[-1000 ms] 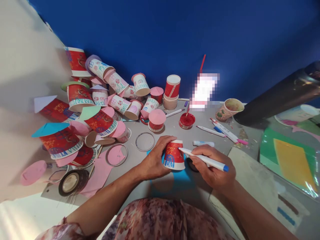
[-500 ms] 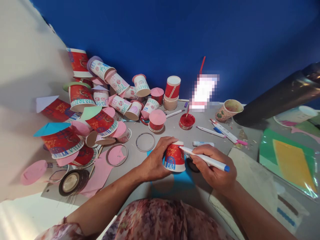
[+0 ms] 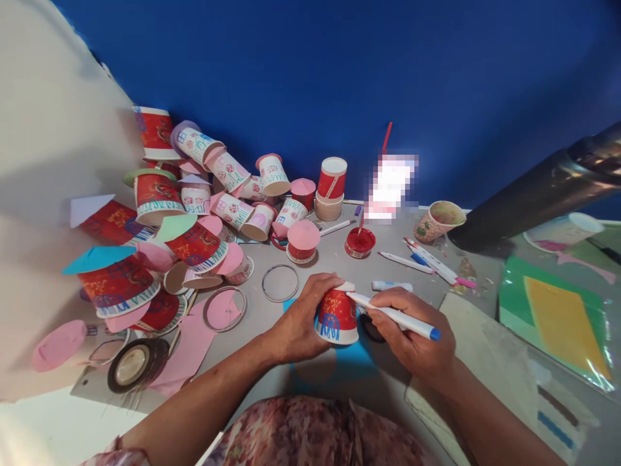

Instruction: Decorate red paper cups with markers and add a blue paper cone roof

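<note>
A red paper cup [image 3: 339,312] with gold print and blue marker drawing sits upside down between my hands, its white rim at the bottom. My left hand [image 3: 306,317] is wrapped round the cup's left side. In my right hand [image 3: 420,330] is a white marker [image 3: 400,317] with a blue end, its tip touching the cup near the top. A capped marker [image 3: 392,285] lies just beyond my right hand. Beneath the cup is blue paper [image 3: 356,362], and a dark ring [image 3: 371,329] is partly hidden behind my right fingers.
Decorated cups [image 3: 194,243] with paper tops are piled at the left. A red paint pot [image 3: 359,243], several markers [image 3: 431,260] and a patterned cup [image 3: 439,221] stand or lie behind my hands. A black pipe [image 3: 533,188] slants across the right, above green paper [image 3: 517,291].
The whole view has shifted slightly, so the things on the table appear lower. The cup is tilted slightly differently, and the marker tip remains near its top.
</note>
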The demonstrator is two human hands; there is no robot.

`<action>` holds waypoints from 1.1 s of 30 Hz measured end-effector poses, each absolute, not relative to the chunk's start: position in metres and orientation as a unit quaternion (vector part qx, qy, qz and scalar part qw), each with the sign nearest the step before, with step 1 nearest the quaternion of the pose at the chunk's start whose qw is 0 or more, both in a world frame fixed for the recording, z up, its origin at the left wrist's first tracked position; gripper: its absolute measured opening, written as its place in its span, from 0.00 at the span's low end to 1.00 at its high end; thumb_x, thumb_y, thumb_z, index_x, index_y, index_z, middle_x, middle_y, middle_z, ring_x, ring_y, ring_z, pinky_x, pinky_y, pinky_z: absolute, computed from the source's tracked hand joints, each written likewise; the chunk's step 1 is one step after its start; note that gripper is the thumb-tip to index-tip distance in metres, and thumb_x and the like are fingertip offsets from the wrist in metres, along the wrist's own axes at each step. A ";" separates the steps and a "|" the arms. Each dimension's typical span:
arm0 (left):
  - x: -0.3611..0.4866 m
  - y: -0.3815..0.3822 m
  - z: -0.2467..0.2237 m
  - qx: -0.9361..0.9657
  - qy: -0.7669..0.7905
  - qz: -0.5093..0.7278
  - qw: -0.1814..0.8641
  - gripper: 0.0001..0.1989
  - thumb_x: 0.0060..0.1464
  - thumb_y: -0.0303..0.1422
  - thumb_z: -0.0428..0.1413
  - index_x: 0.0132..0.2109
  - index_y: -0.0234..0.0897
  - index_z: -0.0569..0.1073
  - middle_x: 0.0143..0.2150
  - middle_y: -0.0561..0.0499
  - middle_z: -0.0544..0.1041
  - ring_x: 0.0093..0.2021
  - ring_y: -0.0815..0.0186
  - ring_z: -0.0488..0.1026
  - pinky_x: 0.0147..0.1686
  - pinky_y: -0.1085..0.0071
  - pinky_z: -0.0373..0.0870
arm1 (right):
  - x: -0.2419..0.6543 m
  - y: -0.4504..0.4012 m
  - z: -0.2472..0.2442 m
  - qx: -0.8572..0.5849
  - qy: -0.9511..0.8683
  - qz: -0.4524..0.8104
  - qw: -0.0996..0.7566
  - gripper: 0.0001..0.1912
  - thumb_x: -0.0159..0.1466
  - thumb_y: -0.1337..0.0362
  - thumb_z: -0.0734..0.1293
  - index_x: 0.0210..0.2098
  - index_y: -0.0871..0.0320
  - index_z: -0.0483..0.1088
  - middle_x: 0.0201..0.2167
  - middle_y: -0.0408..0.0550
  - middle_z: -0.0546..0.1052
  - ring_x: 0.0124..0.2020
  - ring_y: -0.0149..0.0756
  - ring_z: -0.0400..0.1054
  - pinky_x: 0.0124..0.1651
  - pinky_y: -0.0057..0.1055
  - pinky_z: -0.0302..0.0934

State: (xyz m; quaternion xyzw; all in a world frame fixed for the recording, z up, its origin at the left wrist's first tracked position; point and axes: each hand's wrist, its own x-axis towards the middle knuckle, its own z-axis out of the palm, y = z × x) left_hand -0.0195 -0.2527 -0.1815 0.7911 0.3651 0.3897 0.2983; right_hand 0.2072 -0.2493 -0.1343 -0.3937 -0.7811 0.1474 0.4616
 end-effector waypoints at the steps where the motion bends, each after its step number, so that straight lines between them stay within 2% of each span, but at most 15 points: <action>1: -0.020 -0.253 -0.182 0.791 0.365 0.391 0.297 0.47 0.50 0.33 0.71 0.71 0.46 0.57 0.65 0.37 0.67 0.67 0.48 0.66 0.67 0.47 0.68 | 0.207 -0.249 -0.134 -0.392 -0.781 0.147 0.463 0.03 0.70 0.65 0.67 0.38 0.52 0.73 0.29 0.44 0.83 0.29 0.36 0.79 0.34 0.28 0.72; 19: -0.019 -0.253 -0.181 0.790 0.368 0.386 0.301 0.45 0.51 0.35 0.70 0.71 0.45 0.58 0.65 0.37 0.68 0.67 0.48 0.66 0.67 0.47 0.67 | 0.206 -0.251 -0.126 -0.391 -0.781 0.175 0.455 0.05 0.68 0.67 0.67 0.35 0.53 0.74 0.25 0.42 0.81 0.25 0.34 0.77 0.30 0.26 0.70; 27: -0.019 -0.253 -0.180 0.791 0.363 0.391 0.300 0.46 0.50 0.32 0.70 0.71 0.46 0.57 0.65 0.37 0.68 0.67 0.47 0.66 0.66 0.47 0.67 | 0.206 -0.251 -0.125 -0.390 -0.786 0.173 0.447 0.06 0.67 0.67 0.67 0.33 0.52 0.74 0.25 0.42 0.81 0.24 0.34 0.77 0.29 0.27 0.70; 33: -0.019 -0.254 -0.178 0.796 0.361 0.386 0.297 0.46 0.51 0.33 0.70 0.71 0.46 0.56 0.64 0.38 0.68 0.66 0.49 0.67 0.66 0.49 0.68 | 0.207 -0.252 -0.130 -0.391 -0.768 0.151 0.484 0.04 0.68 0.68 0.67 0.38 0.52 0.73 0.29 0.43 0.82 0.29 0.35 0.79 0.34 0.28 0.71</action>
